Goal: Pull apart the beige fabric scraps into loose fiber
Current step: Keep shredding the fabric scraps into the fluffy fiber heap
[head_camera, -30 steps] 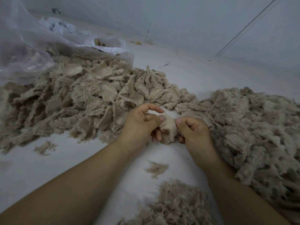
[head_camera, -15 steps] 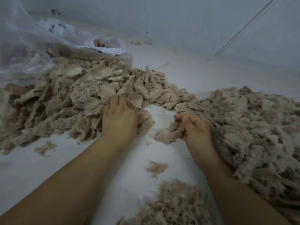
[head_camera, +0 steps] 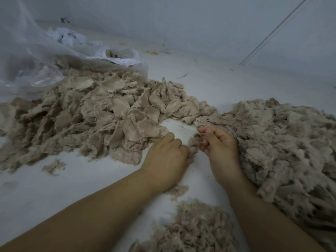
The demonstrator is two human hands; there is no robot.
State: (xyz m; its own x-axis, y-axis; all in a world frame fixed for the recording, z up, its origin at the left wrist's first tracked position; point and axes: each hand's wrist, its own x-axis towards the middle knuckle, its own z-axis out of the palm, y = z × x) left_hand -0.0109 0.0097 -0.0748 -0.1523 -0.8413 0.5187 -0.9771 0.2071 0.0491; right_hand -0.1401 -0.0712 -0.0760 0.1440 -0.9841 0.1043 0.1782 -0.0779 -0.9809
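Between the two heaps on the white worktop, both hands meet over one small scrap. The left hand is curled knuckles-up, its fingers closed on the scrap's near side; the right hand pinches its frayed far side with thumb and bent fingers. The pile of whole beige scraps lies toward the left edge, spilling from a clear plastic bag; the loose fiber is heaped toward the right edge, with more at the near edge. The step looks like the start of a tear: next, the hands should draw apart, then drop the fluff rightward.
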